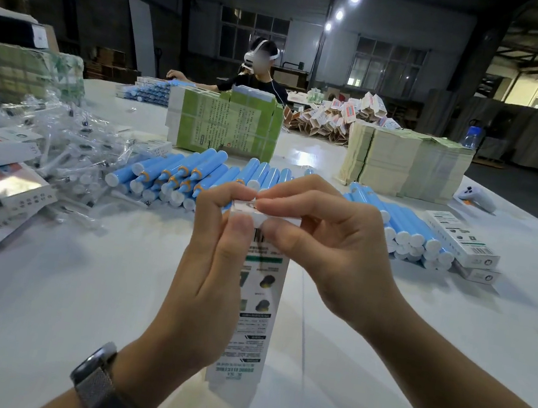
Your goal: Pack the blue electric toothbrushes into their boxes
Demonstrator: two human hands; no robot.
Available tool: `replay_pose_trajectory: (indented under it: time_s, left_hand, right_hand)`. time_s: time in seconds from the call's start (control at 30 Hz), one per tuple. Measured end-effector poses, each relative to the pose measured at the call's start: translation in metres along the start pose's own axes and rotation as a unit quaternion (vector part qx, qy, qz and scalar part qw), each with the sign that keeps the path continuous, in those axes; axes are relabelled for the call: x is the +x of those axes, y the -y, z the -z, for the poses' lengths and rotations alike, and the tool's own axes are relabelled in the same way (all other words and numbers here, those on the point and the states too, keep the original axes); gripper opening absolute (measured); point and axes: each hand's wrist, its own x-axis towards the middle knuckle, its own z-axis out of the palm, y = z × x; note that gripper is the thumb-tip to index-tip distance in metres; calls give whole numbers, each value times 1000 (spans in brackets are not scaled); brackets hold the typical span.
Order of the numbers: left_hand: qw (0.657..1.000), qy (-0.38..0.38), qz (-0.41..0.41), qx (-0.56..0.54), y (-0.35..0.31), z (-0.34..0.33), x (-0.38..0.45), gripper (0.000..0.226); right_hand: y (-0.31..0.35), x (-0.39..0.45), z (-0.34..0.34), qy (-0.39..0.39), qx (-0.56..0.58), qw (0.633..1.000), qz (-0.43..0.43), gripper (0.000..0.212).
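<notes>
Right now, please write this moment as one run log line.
left hand: grips box | right hand: pinches top flap | toothbrushes: piled behind on table

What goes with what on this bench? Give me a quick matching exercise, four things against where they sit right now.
Things:
1. box
2. blue toothbrush handles
3. bagged brush heads
4. game controller

Places:
A. far right on the table
B. piled at left
C. held by left hand and right hand
D. rowed behind the hands

Pairs: 1-C, 2-D, 3-B, 4-A
</notes>
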Motion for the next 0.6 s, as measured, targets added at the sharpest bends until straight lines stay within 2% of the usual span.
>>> replay_pose_trajectory:
  time_s: [0.1, 0.2, 0.47, 0.6]
  left_hand:
    - [1000, -4, 19, -6, 1, 2, -1, 18]
    - [999, -8, 7, 35, 3, 3, -1, 21]
    - [994, 55, -34, 83, 1, 3, 0, 28]
    - [992, 68, -27, 98, 0, 5, -1, 37]
  right_hand:
    - [2, 1, 2, 1, -14, 1000, 14, 12]
    - [4, 1, -2, -11, -44, 999, 17, 16]
    - [18, 2, -3, -57, -94, 994, 9, 4]
    - [25, 6, 0, -43, -119, 992, -18, 14]
